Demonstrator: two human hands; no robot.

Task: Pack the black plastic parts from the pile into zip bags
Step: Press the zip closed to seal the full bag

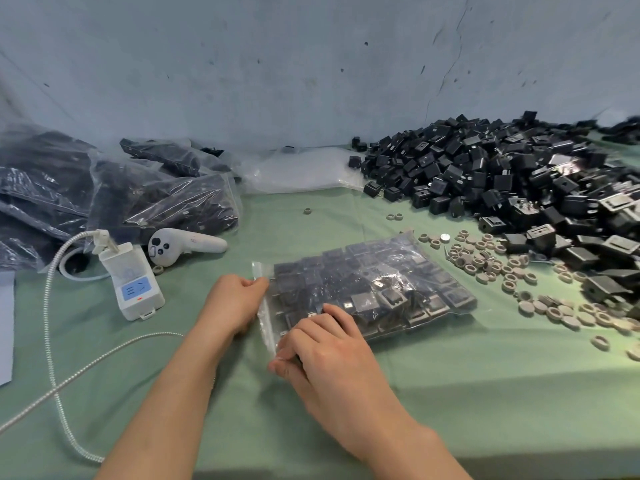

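Flat on the green table (450, 393), just ahead of the person, lies a clear zip bag (374, 289) packed with black plastic parts. Its long body stretches from the hands towards 2 o'clock, and its mouth faces 9 o'clock. The sealing strip (264, 313) runs along that mouth, roughly from 12 to 6 o'clock. The left hand (232, 303) pinches the strip's far end with curled fingers. The right hand (322, 351) pinches the near end between thumb and forefinger, its other fingers resting on the bag. Closing the bag likely means sliding a pinch along that 12-to-6 line; both hands are already on it, one at each end. The loose pile (519, 188) sits at 2 o'clock, and filled bags (104, 195) at 10 o'clock.
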